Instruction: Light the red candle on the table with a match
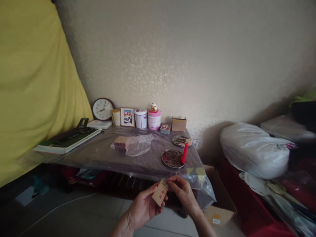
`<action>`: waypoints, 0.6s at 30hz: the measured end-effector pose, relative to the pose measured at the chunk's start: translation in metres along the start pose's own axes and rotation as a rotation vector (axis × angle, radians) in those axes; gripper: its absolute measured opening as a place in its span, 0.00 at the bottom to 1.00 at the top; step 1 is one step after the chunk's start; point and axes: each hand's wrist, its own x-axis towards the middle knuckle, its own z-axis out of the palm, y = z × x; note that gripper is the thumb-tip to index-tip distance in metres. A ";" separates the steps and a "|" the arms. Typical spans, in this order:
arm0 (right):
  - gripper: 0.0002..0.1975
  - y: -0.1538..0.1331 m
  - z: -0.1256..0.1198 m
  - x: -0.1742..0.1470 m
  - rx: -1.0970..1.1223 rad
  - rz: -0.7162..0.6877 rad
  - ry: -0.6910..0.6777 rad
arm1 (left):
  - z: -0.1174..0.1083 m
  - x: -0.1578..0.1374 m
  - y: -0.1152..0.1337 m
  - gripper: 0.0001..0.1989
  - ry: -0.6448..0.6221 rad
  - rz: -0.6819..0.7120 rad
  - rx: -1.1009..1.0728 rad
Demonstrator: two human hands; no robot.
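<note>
Before the table edge, my left hand [145, 204] is closed around a small brown matchbox [160, 195] with red printing on its face. The box is tilted, and its inner tray sticks out at the upper end. My right hand [181, 191] pinches at that open end, its fingertips on thin pale matchsticks [167, 186]; how many it grips I cannot tell. Beyond the hands, a red candle [185, 153] stands unlit at the right rim of a round metal plate [170, 165] strewn with dark bits. Behind it, a second plate [175, 142] bears loose matchsticks.
Clear plastic sheeting covers the table [96, 158]. On it are a stack of matchboxes [121, 143] by a plastic bag [140, 144], a green book [71, 141], a clock [103, 109], tins [141, 118] and a small carton [179, 124]. A cardboard box [219, 214] stands at right.
</note>
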 end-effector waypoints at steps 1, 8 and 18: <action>0.12 -0.001 -0.001 0.000 -0.027 -0.011 -0.008 | -0.001 0.000 0.000 0.16 0.006 -0.001 -0.002; 0.10 -0.010 -0.003 -0.006 -0.294 -0.084 -0.072 | -0.005 0.003 0.001 0.17 0.053 -0.001 -0.001; 0.08 -0.001 -0.004 -0.003 -0.566 -0.146 -0.138 | -0.001 0.005 -0.003 0.15 0.181 0.131 0.236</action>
